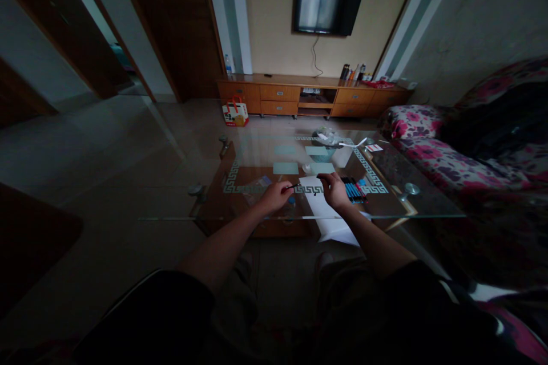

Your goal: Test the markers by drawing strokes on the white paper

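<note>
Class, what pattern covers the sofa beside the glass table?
Pink and magenta flowers on the sofa, clearest in the head view.

A single head-worn camera looks forward and down from a seated person's eye height. The person's dark-clothed lap fills the bottom edge, with both forearms reaching away from the lens into mid-frame. The glass-topped desk with a key-pattern border (377,179) sits at middle distance, seen from its near long edge. Beyond it, the view faces the far wall squarely, where the long wooden low cabinet (278,91) and the black wall-mounted television (327,3) stand well away. The pink floral sofa (432,148) runs along the right side. Wide lens; edges bend.
</note>
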Tool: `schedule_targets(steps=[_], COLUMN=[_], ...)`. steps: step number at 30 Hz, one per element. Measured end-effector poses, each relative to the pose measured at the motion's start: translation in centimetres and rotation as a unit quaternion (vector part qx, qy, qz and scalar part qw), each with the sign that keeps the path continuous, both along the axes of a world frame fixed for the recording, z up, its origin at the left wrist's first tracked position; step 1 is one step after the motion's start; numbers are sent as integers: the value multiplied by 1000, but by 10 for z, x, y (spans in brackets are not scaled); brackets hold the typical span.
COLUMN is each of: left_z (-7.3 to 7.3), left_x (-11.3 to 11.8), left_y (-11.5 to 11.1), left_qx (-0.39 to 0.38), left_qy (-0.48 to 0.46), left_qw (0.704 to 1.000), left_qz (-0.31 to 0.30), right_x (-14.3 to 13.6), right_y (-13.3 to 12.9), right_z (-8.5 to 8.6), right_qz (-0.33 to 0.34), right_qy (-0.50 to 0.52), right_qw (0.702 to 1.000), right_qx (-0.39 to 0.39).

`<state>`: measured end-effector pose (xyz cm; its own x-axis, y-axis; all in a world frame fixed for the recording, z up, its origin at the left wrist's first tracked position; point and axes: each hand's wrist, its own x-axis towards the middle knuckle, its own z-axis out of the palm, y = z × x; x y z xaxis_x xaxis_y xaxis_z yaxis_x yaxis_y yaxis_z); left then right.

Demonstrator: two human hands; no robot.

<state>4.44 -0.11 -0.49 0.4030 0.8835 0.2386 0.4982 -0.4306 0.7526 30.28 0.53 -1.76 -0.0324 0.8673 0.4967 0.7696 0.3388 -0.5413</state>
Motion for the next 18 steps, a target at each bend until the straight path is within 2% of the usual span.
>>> schedule_targets(steps=[11,18], left_z=[-6,-7], left_x=[0,0], left_y=[4,4], left_qx=[-2,4], left_qy=[-8,2], left_qw=[1000,1000], left_qz=[-1,-8], right_x=[-8,-9], right_y=[-1,-2], right_z=[5,5], right_qz=[-1,14], right_qy=[95,113], right_qw=[995,992], right_qx=[-37,-46])
